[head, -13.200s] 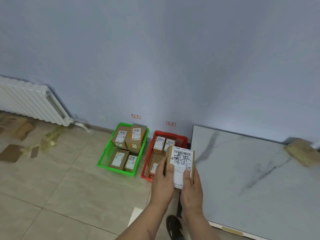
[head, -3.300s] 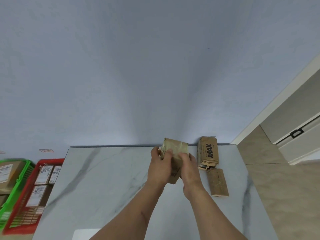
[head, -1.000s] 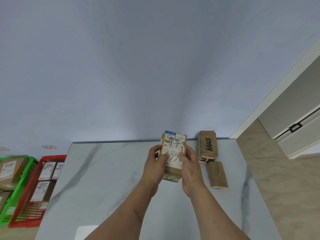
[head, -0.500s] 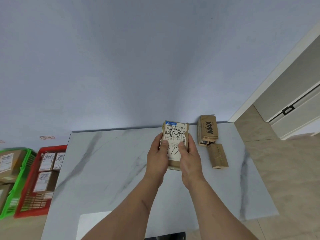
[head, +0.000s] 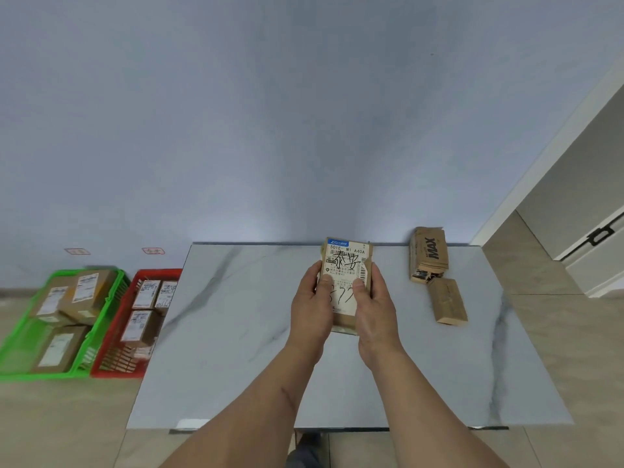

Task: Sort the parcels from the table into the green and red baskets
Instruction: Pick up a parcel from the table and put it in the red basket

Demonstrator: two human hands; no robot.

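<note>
A plain pale blue wall fills most of what I see, with beige floor tiles below and a white door frame off to my right. In front of me is the desk [head: 236, 349], a grey marble-look slab with dark veins, pushed against the wall. Both my hands are closed on one parcel [head: 346, 282]: my left hand [head: 312, 305] grips its left edge, my right hand [head: 374, 309] its right edge, thumbs pressed on the white label facing up at me. I hold it just above the desk, near the far edge. I judge I'm reading the label to decide where it goes. Next I have to turn left and carry it down to the floor, where the green basket [head: 101, 332] and the red basket [head: 116, 363] sit side by side against the wall, both already holding labelled boxes. Two more remain on the desk to my right: a box marked MAX [head: 429, 255] and a smaller brown packet [head: 447, 300] touching its near end.
</note>
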